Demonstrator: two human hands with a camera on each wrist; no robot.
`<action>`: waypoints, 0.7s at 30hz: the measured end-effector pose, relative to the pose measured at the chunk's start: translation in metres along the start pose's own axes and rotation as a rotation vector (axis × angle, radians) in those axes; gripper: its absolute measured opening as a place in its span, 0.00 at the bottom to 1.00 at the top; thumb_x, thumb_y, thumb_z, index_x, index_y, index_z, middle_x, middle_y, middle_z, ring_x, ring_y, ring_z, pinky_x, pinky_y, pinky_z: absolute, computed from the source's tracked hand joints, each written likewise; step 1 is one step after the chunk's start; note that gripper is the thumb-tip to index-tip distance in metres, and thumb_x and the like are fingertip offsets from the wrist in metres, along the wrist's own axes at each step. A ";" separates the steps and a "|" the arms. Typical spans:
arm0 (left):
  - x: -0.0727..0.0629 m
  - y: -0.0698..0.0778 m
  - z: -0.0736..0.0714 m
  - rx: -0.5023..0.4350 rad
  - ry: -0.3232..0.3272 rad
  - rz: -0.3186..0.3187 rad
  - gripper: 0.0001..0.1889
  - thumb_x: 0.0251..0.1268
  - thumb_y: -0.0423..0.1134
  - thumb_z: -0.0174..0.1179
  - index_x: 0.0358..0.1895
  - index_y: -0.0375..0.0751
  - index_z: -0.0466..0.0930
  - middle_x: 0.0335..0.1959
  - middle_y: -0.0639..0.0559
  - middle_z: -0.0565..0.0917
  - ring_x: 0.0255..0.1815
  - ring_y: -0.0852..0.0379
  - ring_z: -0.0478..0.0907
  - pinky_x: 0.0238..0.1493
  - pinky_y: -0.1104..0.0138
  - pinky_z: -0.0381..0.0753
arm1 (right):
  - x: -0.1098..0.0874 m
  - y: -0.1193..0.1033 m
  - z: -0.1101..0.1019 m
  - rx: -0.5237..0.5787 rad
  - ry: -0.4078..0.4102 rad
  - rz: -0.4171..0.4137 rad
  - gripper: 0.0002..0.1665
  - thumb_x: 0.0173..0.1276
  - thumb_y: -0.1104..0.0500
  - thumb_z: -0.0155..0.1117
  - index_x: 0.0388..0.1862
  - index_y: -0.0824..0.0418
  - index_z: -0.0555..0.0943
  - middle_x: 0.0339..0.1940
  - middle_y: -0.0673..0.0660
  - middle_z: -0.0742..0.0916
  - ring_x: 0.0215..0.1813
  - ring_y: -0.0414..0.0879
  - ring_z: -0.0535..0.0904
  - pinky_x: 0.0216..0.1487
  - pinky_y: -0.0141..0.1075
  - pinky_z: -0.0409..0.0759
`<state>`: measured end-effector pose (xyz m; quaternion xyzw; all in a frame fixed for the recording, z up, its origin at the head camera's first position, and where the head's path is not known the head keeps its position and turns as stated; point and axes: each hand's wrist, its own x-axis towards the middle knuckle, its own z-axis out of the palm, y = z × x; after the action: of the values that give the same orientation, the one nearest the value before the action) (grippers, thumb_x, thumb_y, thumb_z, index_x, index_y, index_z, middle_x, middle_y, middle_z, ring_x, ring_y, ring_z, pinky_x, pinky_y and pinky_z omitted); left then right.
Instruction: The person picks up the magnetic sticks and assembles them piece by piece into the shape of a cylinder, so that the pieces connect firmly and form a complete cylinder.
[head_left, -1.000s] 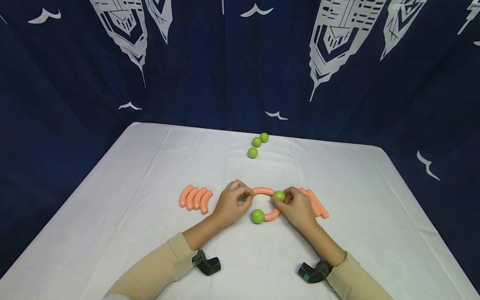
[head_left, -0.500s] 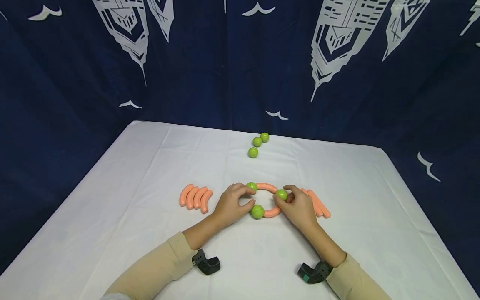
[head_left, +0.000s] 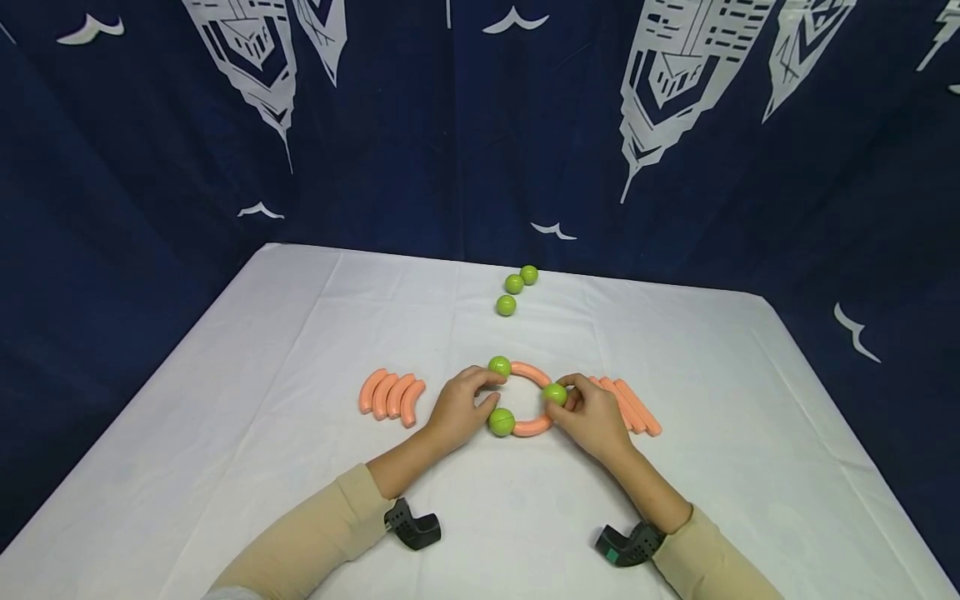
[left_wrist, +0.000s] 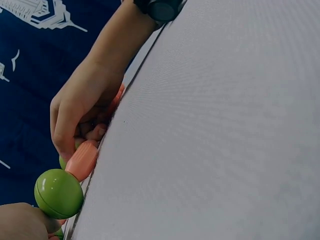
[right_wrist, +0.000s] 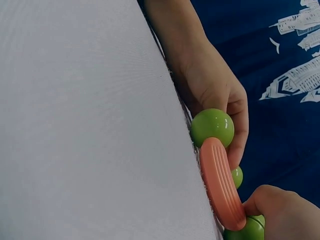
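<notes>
My right hand (head_left: 596, 417) pinches a green ball (head_left: 555, 394) between thumb and fingers at the right of a part ring. From this ball, one curved orange stick (head_left: 531, 372) runs to an upper-left green ball (head_left: 499, 366). A second curved stick (right_wrist: 220, 182) runs to a lower-left green ball (left_wrist: 59, 194). My left hand (head_left: 459, 408) is at the ring's left side, thumb and fingers spread apart. Its fingertips are by the upper ball and its thumb by the lower one; whether they touch is hard to tell.
Several curved orange sticks (head_left: 392, 396) lie side by side on the left. Straight orange sticks (head_left: 636, 407) lie beside my right hand, partly covered. Three green balls (head_left: 506, 305) rest near the far edge of the white table (head_left: 300, 350), before a dark blue curtain (head_left: 450, 150).
My left fingers have let go of the upper-left ball and spread. That ball has shifted away from me, and the lower-left ball has moved left. My right hand still pinches its ball.
</notes>
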<state>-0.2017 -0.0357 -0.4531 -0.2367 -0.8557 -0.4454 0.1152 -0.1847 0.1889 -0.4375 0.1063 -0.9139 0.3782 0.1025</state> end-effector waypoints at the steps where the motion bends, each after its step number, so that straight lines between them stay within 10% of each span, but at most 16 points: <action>1: 0.000 0.000 0.000 0.000 0.000 -0.002 0.11 0.61 0.27 0.64 0.46 0.38 0.83 0.44 0.49 0.82 0.46 0.55 0.80 0.46 0.66 0.79 | 0.000 0.000 0.000 0.002 -0.003 0.000 0.14 0.59 0.59 0.69 0.42 0.64 0.81 0.20 0.49 0.75 0.18 0.37 0.67 0.21 0.30 0.66; 21: 0.000 0.002 0.001 0.016 0.003 -0.028 0.12 0.61 0.23 0.59 0.47 0.37 0.83 0.43 0.48 0.81 0.45 0.54 0.79 0.46 0.66 0.79 | -0.002 0.002 0.000 0.019 -0.015 -0.012 0.15 0.59 0.58 0.71 0.42 0.64 0.81 0.19 0.49 0.75 0.18 0.39 0.67 0.20 0.31 0.66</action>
<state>-0.2004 -0.0339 -0.4526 -0.2230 -0.8623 -0.4407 0.1121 -0.1835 0.1904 -0.4388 0.1157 -0.9103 0.3856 0.0968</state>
